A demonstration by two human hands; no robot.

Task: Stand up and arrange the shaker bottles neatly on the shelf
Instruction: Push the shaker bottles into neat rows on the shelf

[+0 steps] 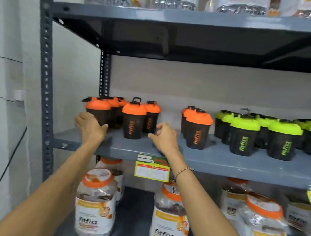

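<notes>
Black shaker bottles stand on the grey middle shelf [222, 162]. Orange-lidded ones form a left group and a middle group [197, 130]; green-lidded ones [243, 137] fill the right side. My left hand [91, 126] wraps the base of the leftmost orange-lidded shaker bottle [98, 110], which stands at the front left. Another orange-lidded shaker bottle [133, 122] stands upright between my hands. To its right my right hand [165, 137] hovers over the shelf with its fingers loosely curled and nothing in them.
A dark steel upright [44, 80] frames the rack on the left, beside a white wall. The shelf above [198, 19] carries large jars. Clear Fitfizz jars [95, 205] crowd the shelf below. A yellow price tag [152, 170] hangs from the middle shelf's front edge.
</notes>
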